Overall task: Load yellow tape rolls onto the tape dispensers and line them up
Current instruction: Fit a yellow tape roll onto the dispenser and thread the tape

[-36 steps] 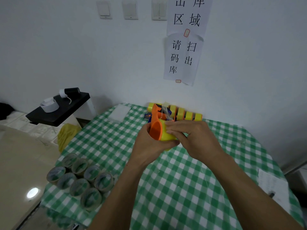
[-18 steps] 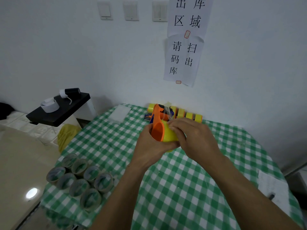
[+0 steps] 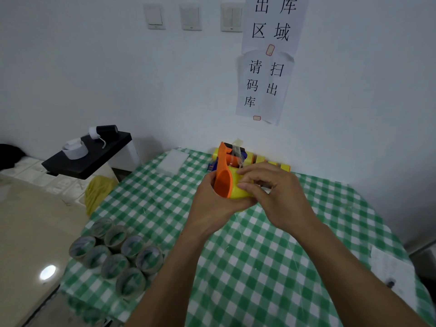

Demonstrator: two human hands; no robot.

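Nearest me, at the left edge of the green-checked tabletop (image 3: 259, 274), a cluster of pale tape rolls (image 3: 115, 256) stands packed together; a sheet of paper (image 3: 391, 270) lies at the right edge. Over the middle, my left hand (image 3: 212, 206) has its grip wrapped round the orange dispenser (image 3: 223, 179) from below, and the yellow tape roll (image 3: 236, 191) sits in the dispenser. My right hand (image 3: 280, 199) has its grip curled onto that roll, fingertips pinching its side. Beyond, against the wall, a row of yellow rolls (image 3: 273, 162) is partly hidden by the dispenser. Far left is a black shelf (image 3: 89, 156).
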